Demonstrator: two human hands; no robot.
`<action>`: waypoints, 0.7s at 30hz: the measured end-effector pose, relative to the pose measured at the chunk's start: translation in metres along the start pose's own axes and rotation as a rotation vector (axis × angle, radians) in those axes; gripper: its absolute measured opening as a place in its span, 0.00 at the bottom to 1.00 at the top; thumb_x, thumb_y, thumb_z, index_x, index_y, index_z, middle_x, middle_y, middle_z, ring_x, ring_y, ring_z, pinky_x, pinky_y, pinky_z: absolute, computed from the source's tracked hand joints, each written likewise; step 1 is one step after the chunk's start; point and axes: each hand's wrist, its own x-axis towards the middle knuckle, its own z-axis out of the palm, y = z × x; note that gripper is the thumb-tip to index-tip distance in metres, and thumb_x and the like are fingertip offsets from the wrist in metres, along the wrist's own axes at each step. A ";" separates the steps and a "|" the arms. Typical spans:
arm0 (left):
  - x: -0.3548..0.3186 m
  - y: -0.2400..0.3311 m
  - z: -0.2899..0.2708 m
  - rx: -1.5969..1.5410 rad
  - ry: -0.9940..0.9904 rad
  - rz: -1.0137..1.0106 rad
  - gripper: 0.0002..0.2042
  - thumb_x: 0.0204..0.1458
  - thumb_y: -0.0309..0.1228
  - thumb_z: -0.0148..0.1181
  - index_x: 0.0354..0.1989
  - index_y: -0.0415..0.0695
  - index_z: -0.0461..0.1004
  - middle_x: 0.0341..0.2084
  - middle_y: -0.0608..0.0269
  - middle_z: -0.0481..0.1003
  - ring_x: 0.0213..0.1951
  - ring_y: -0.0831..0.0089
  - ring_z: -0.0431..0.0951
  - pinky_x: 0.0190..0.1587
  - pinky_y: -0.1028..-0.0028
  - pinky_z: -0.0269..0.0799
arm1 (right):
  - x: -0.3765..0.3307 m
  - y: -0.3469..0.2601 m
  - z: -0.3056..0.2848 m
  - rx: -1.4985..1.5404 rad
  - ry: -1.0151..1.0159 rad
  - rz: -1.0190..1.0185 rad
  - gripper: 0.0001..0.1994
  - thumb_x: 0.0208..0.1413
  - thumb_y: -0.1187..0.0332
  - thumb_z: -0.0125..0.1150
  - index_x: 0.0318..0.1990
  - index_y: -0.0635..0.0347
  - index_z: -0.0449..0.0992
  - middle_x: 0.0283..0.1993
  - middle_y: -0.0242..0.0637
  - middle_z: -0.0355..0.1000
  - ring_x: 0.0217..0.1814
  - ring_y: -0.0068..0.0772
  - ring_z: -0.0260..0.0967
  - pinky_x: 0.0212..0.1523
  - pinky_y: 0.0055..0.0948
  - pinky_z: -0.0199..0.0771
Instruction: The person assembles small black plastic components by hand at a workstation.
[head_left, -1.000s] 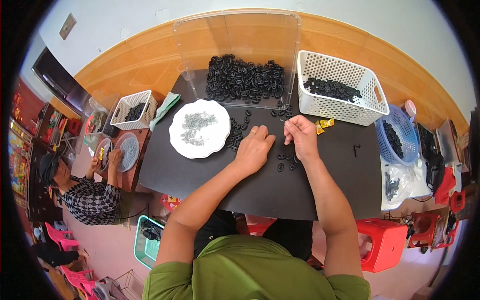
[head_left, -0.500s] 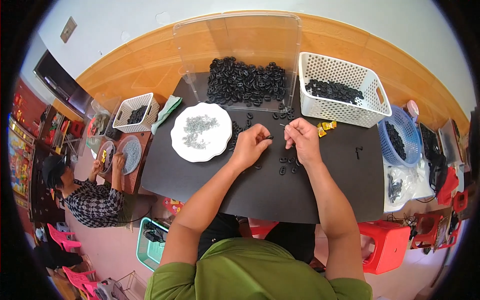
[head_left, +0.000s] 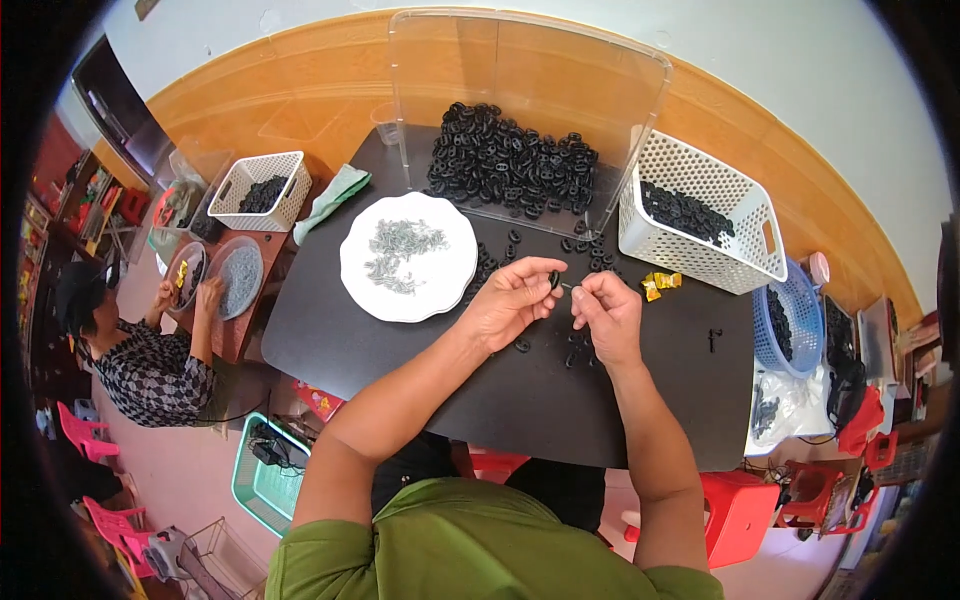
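Between the fingertips of my left hand (head_left: 507, 303), raised over the table, is a small black oval plastic piece (head_left: 555, 280). My right hand (head_left: 612, 315) pinches a thin, short metal pin (head_left: 567, 286), its tip pointing at the black piece with hardly any gap; whether they touch I cannot tell. Left of my hands, a white scalloped plate (head_left: 353, 272) bears a spread of small silvery metal pieces (head_left: 400, 250). More black oval pieces lie loose on the table under and around both hands, partly hidden by them.
A clear bin (head_left: 450, 60) on its side holds a heap of black pieces (head_left: 510, 160). A white basket (head_left: 690, 265), a blue basket (head_left: 790, 350) and yellow wrappers (head_left: 660, 284) are to the right. A co-worker (head_left: 150, 370) sits at the left, near another basket (head_left: 283, 215).
My hands have come closer together, and the black piece in my left hand is now turned upright facing the pin. The whole view has shifted and tilted slightly.
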 end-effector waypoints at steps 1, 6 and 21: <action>0.000 0.000 0.000 -0.029 -0.011 -0.011 0.14 0.50 0.25 0.55 0.46 0.39 0.68 0.27 0.69 0.70 0.30 0.81 0.71 0.34 0.82 0.68 | 0.000 -0.001 0.000 0.008 0.016 -0.003 0.06 0.51 0.74 0.55 0.25 0.62 0.67 0.21 0.27 0.64 0.18 0.12 0.59 0.19 0.13 0.61; 0.001 0.000 0.003 -0.022 -0.020 -0.028 0.13 0.50 0.25 0.55 0.45 0.39 0.68 0.28 0.67 0.70 0.29 0.80 0.71 0.34 0.82 0.68 | 0.000 0.000 -0.001 -0.003 0.004 -0.012 0.05 0.51 0.76 0.53 0.25 0.63 0.67 0.21 0.29 0.64 0.18 0.13 0.59 0.18 0.14 0.62; 0.001 -0.003 0.007 0.300 0.038 0.124 0.10 0.49 0.22 0.54 0.42 0.39 0.71 0.25 0.70 0.70 0.25 0.83 0.69 0.30 0.84 0.67 | 0.000 0.006 -0.003 -0.205 0.012 -0.071 0.05 0.50 0.77 0.54 0.24 0.62 0.66 0.21 0.28 0.64 0.18 0.12 0.59 0.17 0.13 0.61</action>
